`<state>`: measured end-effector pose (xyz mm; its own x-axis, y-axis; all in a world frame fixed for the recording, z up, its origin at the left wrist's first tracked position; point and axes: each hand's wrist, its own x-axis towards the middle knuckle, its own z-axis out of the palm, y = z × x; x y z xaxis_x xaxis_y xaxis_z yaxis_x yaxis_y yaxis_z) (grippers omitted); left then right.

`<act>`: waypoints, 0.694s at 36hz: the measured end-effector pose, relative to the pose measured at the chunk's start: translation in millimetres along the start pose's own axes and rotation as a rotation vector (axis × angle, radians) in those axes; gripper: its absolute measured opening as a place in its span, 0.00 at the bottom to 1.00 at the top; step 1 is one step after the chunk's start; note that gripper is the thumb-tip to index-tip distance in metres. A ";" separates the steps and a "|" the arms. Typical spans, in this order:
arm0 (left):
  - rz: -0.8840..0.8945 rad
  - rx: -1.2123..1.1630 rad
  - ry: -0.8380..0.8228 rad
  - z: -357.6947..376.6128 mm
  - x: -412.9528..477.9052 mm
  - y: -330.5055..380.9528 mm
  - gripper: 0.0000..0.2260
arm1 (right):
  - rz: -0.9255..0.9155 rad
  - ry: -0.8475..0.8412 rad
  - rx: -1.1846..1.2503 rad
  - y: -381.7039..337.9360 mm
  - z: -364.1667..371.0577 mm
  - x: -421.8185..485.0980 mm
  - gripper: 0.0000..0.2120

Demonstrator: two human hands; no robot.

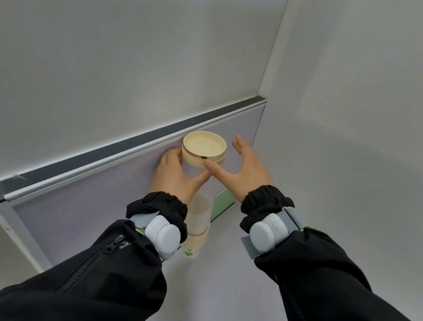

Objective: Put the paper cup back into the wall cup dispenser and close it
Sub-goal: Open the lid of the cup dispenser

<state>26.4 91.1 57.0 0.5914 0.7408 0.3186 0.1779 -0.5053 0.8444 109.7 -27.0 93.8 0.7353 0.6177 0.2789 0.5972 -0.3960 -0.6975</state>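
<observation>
Lilac partition panel (pixel 91 204) with grey top rail (pixel 128 146) (taped corner), white walls (pixel 382 105) behind.

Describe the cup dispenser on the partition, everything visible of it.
The cup dispenser is an upright tube mounted on the lilac partition panel. Its cream round lid with a thin metallic band sits on top, closed. The translucent middle shows stacked cups; a cream collar rings the bottom. The left hand grips just under the lid, and the right hand touches it with the thumb, fingers spread.

Both hands at dispenser (pixel 201 186) lid (pixel 204 145): left hand (pixel 174 175) gripping, right hand (pixel 245 170) open.
</observation>
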 end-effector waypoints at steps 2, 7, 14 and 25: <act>-0.001 0.002 -0.006 -0.5 0.9 -1.9 0.31 | 0.006 0.002 0.022 -2.7 3.6 5.9 0.46; 0.014 0.015 0.005 0.2 0.2 -2.2 0.31 | -0.017 -0.006 0.033 -7.9 7.8 15.0 0.44; 0.012 0.010 -0.008 1.1 1.8 -4.6 0.31 | -0.028 0.020 0.009 -8.8 7.3 17.5 0.40; 0.040 0.041 -0.003 0.1 1.3 -5.9 0.29 | 0.058 0.093 0.107 -11.0 -0.6 33.5 0.20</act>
<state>26.2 94.9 52.3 0.6012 0.7181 0.3506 0.1862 -0.5525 0.8124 128.0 -2.3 111.2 0.7969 0.5284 0.2928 0.5193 -0.3514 -0.7790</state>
